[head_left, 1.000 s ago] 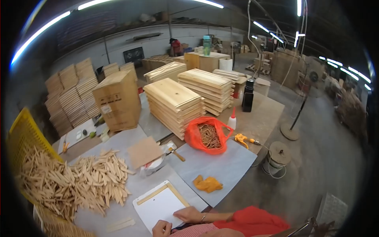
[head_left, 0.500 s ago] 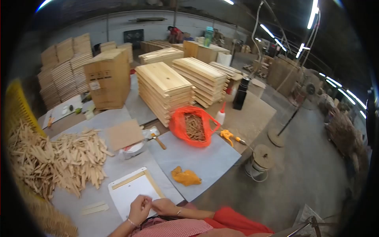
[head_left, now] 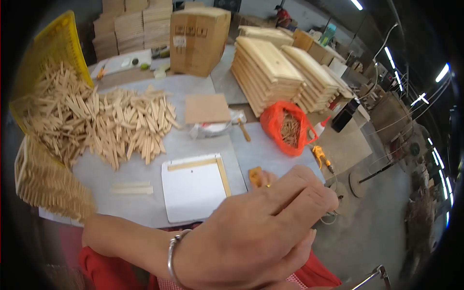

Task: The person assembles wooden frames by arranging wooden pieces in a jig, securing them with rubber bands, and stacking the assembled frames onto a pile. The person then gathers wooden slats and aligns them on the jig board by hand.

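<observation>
My left hand (head_left: 251, 232), a metal bracelet at its wrist, is raised close to the camera with its fingers curled together. Anything inside them is hidden. Behind it, only a blurred part of my right hand (head_left: 264, 180) shows, with a ring, at the yellow-orange cloth (head_left: 253, 176). Whether it grips the cloth cannot be seen. To the left of my hands lies a white rounded-corner panel (head_left: 193, 193). One wooden strip (head_left: 193, 164) runs along its top edge and another (head_left: 224, 179) down its right side. Two pale strips (head_left: 131, 188) lie left of the panel.
A heap of wooden sticks (head_left: 121, 121) spills from a yellow basket (head_left: 77, 43). Brown cardboard (head_left: 207, 108), a red bag (head_left: 273, 123) of brown pieces, a carton (head_left: 195, 43) and stacked wooden panels (head_left: 266, 63) stand beyond. A person (head_left: 283, 18) bends in the background.
The view has swung left, so the table's things appear farther right and higher. My left hand has risen from the panel towards the camera. My right hand has parted from it, towards the cloth.
</observation>
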### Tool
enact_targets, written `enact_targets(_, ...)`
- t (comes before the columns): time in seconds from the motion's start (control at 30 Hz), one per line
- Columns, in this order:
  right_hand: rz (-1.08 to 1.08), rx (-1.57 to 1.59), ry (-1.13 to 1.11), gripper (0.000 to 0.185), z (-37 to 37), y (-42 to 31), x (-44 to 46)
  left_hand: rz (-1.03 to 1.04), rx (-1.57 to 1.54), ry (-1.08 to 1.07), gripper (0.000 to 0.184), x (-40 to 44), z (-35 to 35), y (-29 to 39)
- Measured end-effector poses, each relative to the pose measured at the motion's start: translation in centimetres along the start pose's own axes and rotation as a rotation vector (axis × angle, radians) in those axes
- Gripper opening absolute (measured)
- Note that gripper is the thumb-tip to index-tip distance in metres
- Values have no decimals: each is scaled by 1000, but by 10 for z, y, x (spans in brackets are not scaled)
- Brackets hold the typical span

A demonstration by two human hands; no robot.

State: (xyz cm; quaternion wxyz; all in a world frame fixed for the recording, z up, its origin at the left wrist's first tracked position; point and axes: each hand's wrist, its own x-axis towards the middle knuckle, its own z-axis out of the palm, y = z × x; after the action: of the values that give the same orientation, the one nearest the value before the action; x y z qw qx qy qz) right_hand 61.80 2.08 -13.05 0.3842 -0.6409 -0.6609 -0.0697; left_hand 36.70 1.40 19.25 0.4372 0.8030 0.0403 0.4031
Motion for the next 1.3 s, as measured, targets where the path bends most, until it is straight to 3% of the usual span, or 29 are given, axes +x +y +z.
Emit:
enact_targets(0.03, -29, -341, 51, 34, -19, 6, 7, -19, 59, 8, 24, -2, -7, 6)
enact_targets(0.07, 63, -380, -111, 37, -22, 16, 0, -37, 115, 6, 16, -4, -14, 10)
enact_targets(0.1, 151, -414, -274, 41, -23, 24, -8, -125, 62, -12, 27, -9, -21, 10)
enact_targets(0.17, 163, -359, -335, 42, -17, 31, -10, -79, 237, 217, 30, -38, -3, -1)
enact_targets(0.2, 155, -281, -343, 41, -10, 38, -6, -33, 234, 120, 31, -55, -18, -16)
enact_targets(0.27, 148, -101, -289, 40, 7, 32, -10, -130, 433, 42, 32, -82, -30, -33)
enact_targets(0.37, -132, -49, -170, 44, 6, -11, 18, -392, 698, 255, 28, -159, -30, -103)
enact_targets(0.47, -236, -7, -297, 46, 22, -47, 33, -735, 657, 385, 27, -248, -37, -154)
enact_targets(0.5, -239, 91, -367, 45, 33, -55, 38, -750, 654, 390, 27, -274, -37, -167)
enact_targets(0.6, -375, 87, -387, 40, 73, -63, 54, -578, 942, 344, 24, -318, -35, -193)
enact_targets(0.77, -477, 288, -337, 26, 157, -115, 71, -564, 1074, 420, 19, -320, -25, -207)
enact_targets(0.87, -589, 401, -450, 25, 148, -158, 67, -575, 1090, 383, 18, -322, -26, -207)
enact_targets(0.97, -675, 408, -523, 28, 116, -114, 50, -584, 1112, 341, 21, -325, -27, -208)
enact_targets(1.07, -501, 260, -467, 31, 101, -76, 74, -584, 1156, 310, 26, -329, -24, -208)
enact_targets(1.13, -391, 222, -386, 29, 128, -89, 80, -589, 1168, 272, 29, -328, -24, -208)
enact_targets(1.3, -575, 462, -512, 23, 170, -168, 59, -568, 1184, 282, 28, -324, -25, -207)
